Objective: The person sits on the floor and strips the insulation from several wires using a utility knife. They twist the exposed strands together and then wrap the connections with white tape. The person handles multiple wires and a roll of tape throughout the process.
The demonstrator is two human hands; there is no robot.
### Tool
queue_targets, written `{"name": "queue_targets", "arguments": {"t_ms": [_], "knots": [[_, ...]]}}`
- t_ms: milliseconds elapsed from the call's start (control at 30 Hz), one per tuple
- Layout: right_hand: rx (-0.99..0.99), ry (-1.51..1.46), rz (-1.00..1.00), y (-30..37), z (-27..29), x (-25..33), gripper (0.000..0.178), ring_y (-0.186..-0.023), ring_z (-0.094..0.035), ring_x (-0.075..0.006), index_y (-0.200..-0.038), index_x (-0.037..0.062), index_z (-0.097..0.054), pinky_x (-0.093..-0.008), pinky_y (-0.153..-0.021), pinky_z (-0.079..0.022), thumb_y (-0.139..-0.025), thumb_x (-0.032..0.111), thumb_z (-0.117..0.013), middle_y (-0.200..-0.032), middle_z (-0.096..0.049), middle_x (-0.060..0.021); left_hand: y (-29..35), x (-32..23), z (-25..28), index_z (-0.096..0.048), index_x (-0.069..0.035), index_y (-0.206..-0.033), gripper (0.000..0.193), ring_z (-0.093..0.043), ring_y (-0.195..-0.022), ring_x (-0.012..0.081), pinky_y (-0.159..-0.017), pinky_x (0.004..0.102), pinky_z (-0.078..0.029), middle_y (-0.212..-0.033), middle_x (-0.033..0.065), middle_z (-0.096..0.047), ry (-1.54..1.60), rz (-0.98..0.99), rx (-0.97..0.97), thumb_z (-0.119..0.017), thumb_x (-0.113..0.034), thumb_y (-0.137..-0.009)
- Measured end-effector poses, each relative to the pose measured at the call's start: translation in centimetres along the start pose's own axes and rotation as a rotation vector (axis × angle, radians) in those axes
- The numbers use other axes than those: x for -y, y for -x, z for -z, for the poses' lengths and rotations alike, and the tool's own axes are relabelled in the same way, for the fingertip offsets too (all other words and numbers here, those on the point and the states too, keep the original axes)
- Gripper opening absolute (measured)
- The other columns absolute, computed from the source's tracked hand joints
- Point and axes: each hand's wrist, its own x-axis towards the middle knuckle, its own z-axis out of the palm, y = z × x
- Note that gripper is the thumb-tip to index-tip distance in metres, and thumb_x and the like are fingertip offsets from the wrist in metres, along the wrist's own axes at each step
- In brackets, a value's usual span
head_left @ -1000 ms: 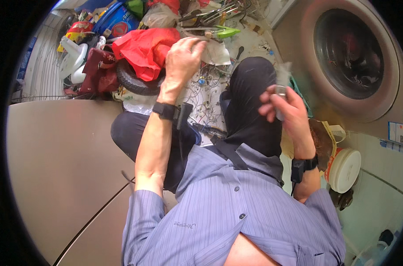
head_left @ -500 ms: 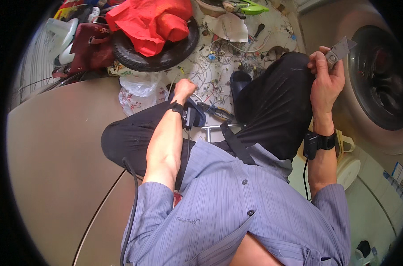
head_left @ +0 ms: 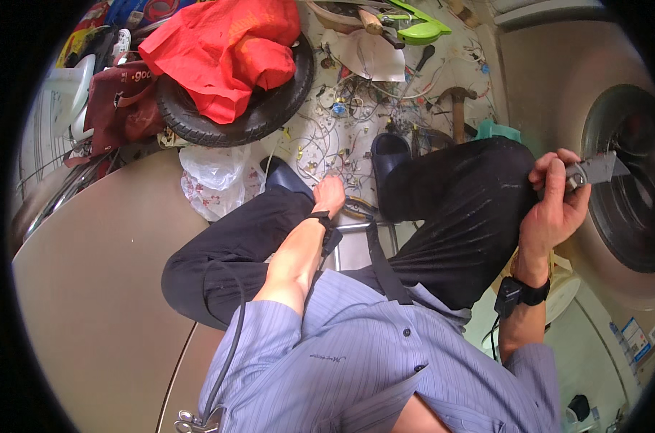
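Observation:
My left hand (head_left: 329,195) is closed in a fist low between my knees, just above the littered floor. A thin white cable (head_left: 309,175) runs into the fist; the part inside is hidden by my fingers. Pliers (head_left: 360,208) with dark and yellow handles lie beside this hand. Off my right knee, my right hand (head_left: 555,209) grips a grey utility knife (head_left: 593,172) with a broad flat blade pointing right, away from my left hand.
Cut wires and small metal bits litter the floor (head_left: 327,155). A hammer (head_left: 458,115), a red cloth (head_left: 219,54) on a black tyre (head_left: 198,133) and a plastic bag (head_left: 216,177) lie ahead. A front-loading washing machine (head_left: 551,94) stands at right, a beige panel (head_left: 89,289) at left.
My head view has shifted, so the hammer and more floor show. My left hand has moved right, toward the pliers. My right hand still holds the utility knife, its blade now turned more to the right.

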Motion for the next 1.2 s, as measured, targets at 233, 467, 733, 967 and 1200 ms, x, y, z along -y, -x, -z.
{"name": "queue_targets", "arguments": {"t_ms": [233,467,733,967,1200], "knots": [[0.007,-0.001,-0.022,-0.4,0.5,-0.5,0.014,-0.074,-0.058,-0.0115,-0.115,-0.0020,-0.059,-0.0235,-0.066,-0.043,-0.104,0.007,-0.058,-0.093,-0.067,-0.0093,-0.4,1.5,2.2,-0.065,0.000,-0.092,0.011,-0.058,-0.100,0.0420,-0.089,0.0501,-0.049,-0.100,0.0204,-0.060,0.345,-0.113,-0.554,-0.063,-0.011,-0.090],[0.010,-0.005,-0.038,-0.4,0.5,-0.6,0.014,-0.074,-0.057,-0.0121,-0.115,-0.0018,-0.059,-0.0238,-0.065,-0.043,-0.104,0.006,-0.058,-0.092,-0.067,-0.0094,-1.5,1.3,2.6,-0.062,0.002,-0.111,0.032,-0.058,-0.108,0.0457,-0.096,0.0498,-0.049,-0.105,0.0236,-0.061,0.253,0.009,-0.561,-0.070,-0.017,-0.087],[0.000,0.004,-0.048,-0.3,0.9,-0.6,0.014,-0.074,-0.057,-0.0114,-0.116,-0.0018,-0.059,-0.0233,-0.066,-0.043,-0.104,0.006,-0.058,-0.093,-0.067,-0.0095,-3.4,2.6,1.6,-0.072,0.001,-0.108,0.029,-0.068,-0.102,0.0459,-0.090,0.0526,-0.054,-0.105,0.0273,-0.072,0.374,0.212,-0.272,-0.061,-0.013,-0.085],[0.005,-0.043,-0.049,-0.4,0.6,-0.6,0.014,-0.076,-0.059,-0.0104,-0.116,-0.0011,-0.059,-0.0225,-0.068,-0.044,-0.103,0.004,-0.060,-0.096,-0.067,-0.0078,-2.4,3.3,6.4,-0.070,-0.004,-0.103,0.011,-0.067,-0.079,0.0143,-0.068,0.0280,-0.054,-0.094,0.0065,-0.074,1.326,0.257,0.135,-0.066,-0.012,-0.097],[0.020,-0.189,-0.043,-0.1,0.6,-0.6,0.014,-0.075,-0.061,-0.0090,-0.114,-0.0004,-0.063,-0.0213,-0.067,-0.046,-0.101,0.005,-0.064,-0.092,-0.069,-0.0057,-0.5,3.1,13.3,-0.067,-0.005,-0.100,0.010,-0.048,-0.055,0.0078,-0.049,0.0223,-0.033,-0.068,-0.0023,-0.057,1.176,0.048,0.244,-0.061,-0.013,-0.098]]}}
